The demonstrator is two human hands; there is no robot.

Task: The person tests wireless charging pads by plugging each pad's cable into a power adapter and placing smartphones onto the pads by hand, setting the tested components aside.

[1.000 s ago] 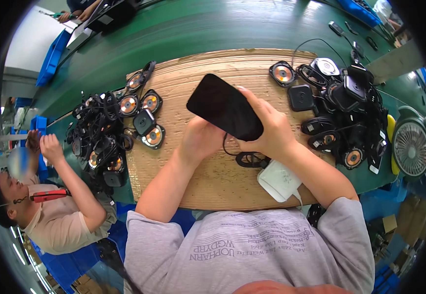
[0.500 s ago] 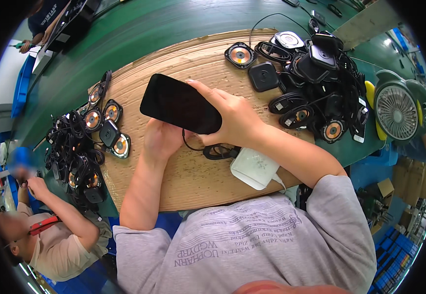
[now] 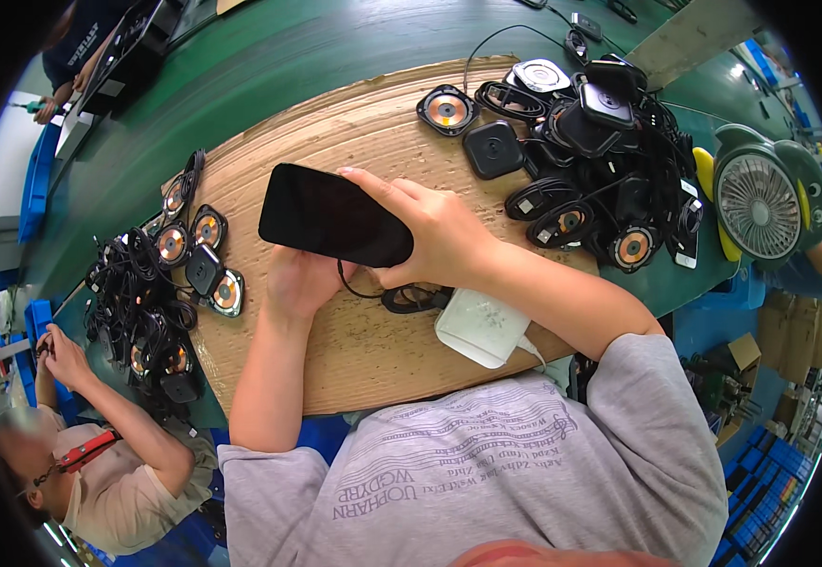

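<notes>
A smartphone (image 3: pixel 335 215) with a dark screen lies tilted over the cardboard sheet. My right hand (image 3: pixel 434 227) grips its right end, with the thumb side along the near edge and fingers at the far edge. Under the phone my left hand (image 3: pixel 302 282) is curled upward, its fingers mostly covered, so what it holds is hidden. A black cable (image 3: pixel 352 283) comes out beneath the phone by that hand and leads to a bundled coil (image 3: pixel 411 299). Beside the coil, partly under my right forearm, sits a white boxy adapter (image 3: pixel 483 326) with a white lead.
The cardboard sheet (image 3: pixel 354 369) covers the green bench. Black cabled pads with exposed copper coils form a left pile (image 3: pixel 146 312) and a right pile (image 3: pixel 609 180). A white phone (image 3: pixel 687 227) and green fan (image 3: pixel 759 203) stand right. A co-worker (image 3: pixel 118 463) sits at left.
The whole view has shifted slightly, with bench things a little further left. Both hands keep the same hold around the phone. The co-worker's hands at left have risen a little.
</notes>
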